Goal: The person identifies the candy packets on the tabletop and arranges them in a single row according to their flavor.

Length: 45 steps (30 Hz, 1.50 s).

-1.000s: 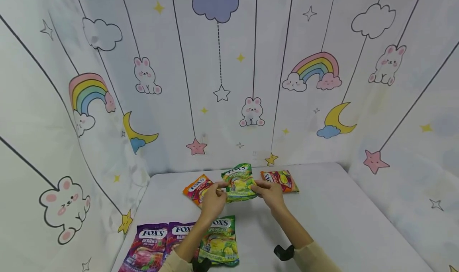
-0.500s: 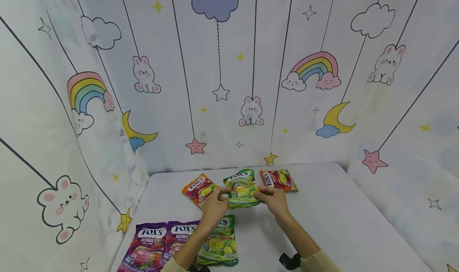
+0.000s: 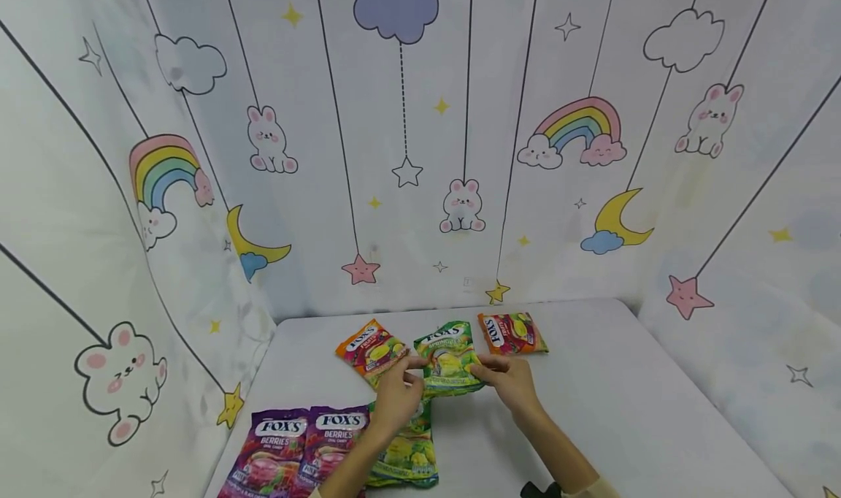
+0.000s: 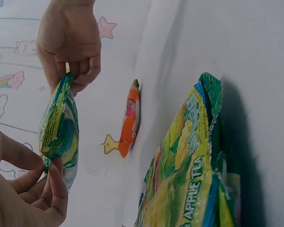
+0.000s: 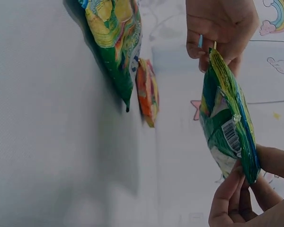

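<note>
Both hands hold up a small green Fox's candy bag point(image 3: 450, 361), its printed front towards the head camera. My left hand point(image 3: 398, 396) pinches its left edge between thumb and fingers, and my right hand point(image 3: 511, 382) pinches the right edge. Both wrist views show the bag edge-on, with a barcode on its back in the right wrist view. Just below it on the table lies a larger green Fox's bag point(image 3: 409, 454), partly hidden by the left hand and forearm. A small orange Fox's bag point(image 3: 373, 352) lies close behind the left hand.
Two purple Fox's Berries bags point(image 3: 271, 454) lie side by side at the front left, one partly behind the left forearm. Another orange Fox's bag point(image 3: 512, 333) lies at the back. A patterned curtain point(image 3: 420, 133) surrounds the white table point(image 3: 631, 410).
Both hands have brought the small green bag lower and nearer, slightly to the right. More of the left orange bag now shows, while the larger green bag's top is covered.
</note>
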### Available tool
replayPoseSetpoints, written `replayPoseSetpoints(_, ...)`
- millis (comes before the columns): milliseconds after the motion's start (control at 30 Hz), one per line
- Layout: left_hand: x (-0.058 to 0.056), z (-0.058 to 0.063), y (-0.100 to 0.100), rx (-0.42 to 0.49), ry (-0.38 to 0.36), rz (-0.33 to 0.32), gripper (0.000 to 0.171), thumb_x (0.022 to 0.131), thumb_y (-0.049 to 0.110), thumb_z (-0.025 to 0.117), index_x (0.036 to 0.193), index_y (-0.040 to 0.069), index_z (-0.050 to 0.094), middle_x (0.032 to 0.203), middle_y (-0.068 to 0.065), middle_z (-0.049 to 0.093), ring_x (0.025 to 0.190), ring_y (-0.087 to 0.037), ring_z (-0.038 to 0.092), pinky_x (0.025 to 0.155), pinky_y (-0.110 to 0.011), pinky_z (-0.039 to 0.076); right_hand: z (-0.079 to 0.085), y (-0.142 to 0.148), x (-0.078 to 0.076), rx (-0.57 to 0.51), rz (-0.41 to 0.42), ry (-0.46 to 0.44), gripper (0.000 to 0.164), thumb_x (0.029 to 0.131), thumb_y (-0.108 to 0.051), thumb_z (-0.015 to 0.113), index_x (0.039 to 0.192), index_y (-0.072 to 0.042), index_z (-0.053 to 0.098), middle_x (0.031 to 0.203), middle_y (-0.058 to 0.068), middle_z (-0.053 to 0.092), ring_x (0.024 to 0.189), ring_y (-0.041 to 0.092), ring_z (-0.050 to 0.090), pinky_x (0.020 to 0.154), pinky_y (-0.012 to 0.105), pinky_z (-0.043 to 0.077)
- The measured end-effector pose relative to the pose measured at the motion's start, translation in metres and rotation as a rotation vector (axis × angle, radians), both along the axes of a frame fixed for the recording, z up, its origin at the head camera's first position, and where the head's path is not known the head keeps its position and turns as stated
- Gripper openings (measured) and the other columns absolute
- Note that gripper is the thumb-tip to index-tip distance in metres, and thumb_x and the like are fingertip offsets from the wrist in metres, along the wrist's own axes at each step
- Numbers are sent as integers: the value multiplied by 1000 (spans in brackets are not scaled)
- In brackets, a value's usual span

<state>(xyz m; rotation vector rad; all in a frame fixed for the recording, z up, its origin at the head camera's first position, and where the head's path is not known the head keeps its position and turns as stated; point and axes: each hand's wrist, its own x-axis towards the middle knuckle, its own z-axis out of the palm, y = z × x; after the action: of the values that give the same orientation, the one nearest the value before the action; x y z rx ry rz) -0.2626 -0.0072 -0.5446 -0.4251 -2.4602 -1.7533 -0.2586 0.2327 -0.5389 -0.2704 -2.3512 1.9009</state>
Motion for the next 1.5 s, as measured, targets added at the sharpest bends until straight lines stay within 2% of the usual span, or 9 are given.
replayPoseSetpoints(133, 5, -3, -1, -10, 12, -6, 33, 98, 1, 59, 126, 12, 70, 119, -10, 70, 82, -15, 64, 53, -28, 50, -2, 1, 6, 9, 4, -10, 33, 90, -25, 84, 115, -4, 79, 101, 6, 75, 90, 20, 67, 86, 41, 56)
replayPoseSetpoints(200, 8, -5, -1, -19, 19, 0, 33, 97, 1, 60, 126, 12, 71, 119, -10, 69, 84, -14, 63, 55, -28, 50, -2, 0, 8, 11, 5, -19, 32, 89, -25, 84, 114, -5, 80, 101, 6, 75, 91, 20, 67, 85, 40, 57)
replayPoseSetpoints(333, 12, -8, 0, -24, 7, 6, 32, 97, 2, 61, 126, 14, 71, 114, -9, 69, 73, -11, 61, 53, -27, 50, -3, 1, 12, 9, 4, -28, 31, 88, -23, 85, 112, -4, 80, 99, 6, 75, 91, 20, 65, 80, 37, 57)
replayPoseSetpoints(467, 15, -12, 0, -21, -38, -7, 32, 100, 5, 59, 128, 16, 69, 105, -7, 70, 56, -9, 55, 46, -27, 46, -5, 2, 15, 8, 8, -40, 31, 87, -23, 85, 110, -3, 80, 98, 6, 74, 91, 21, 64, 80, 37, 56)
replayPoseSetpoints(700, 19, -18, 1, -24, -97, -21, 33, 99, 4, 58, 129, 15, 69, 106, -7, 69, 59, -11, 59, 49, -28, 48, -8, 2, 23, 8, 5, -83, 31, 86, -21, 86, 109, -1, 79, 97, 7, 74, 88, 20, 65, 79, 37, 58)
replayPoseSetpoints(967, 24, -21, 3, -47, -115, -13, 34, 95, 5, 62, 125, 17, 71, 93, -2, 68, 53, -8, 52, 44, -25, 43, -14, 4, 30, 22, 7, -106, 31, 86, -19, 85, 109, 0, 78, 97, 8, 73, 86, 19, 66, 81, 41, 58)
replayPoseSetpoints(1133, 27, -25, 5, -44, -139, -18, 35, 92, 5, 62, 124, 17, 71, 89, -1, 68, 58, -13, 62, 47, -29, 49, -17, 7, 34, 53, 10, -126, 32, 85, -22, 86, 109, -2, 79, 99, 5, 74, 87, 18, 66, 81, 42, 57)
replayPoseSetpoints(1333, 32, -28, 5, -76, -153, -21, 37, 91, 4, 61, 125, 15, 71, 108, -8, 71, 64, -11, 61, 52, -27, 49, -20, 9, 39, 44, 10, -153, 32, 84, -21, 87, 108, -2, 79, 99, 5, 74, 88, 19, 65, 81, 41, 56)
replayPoseSetpoints(1500, 34, -34, 6, -105, -145, -3, 36, 92, 5, 61, 123, 19, 71, 115, -4, 71, 58, -8, 56, 50, -26, 46, -22, 9, 42, 44, 8, -166, 30, 83, -18, 88, 106, -2, 79, 97, 5, 74, 87, 19, 65, 79, 39, 56)
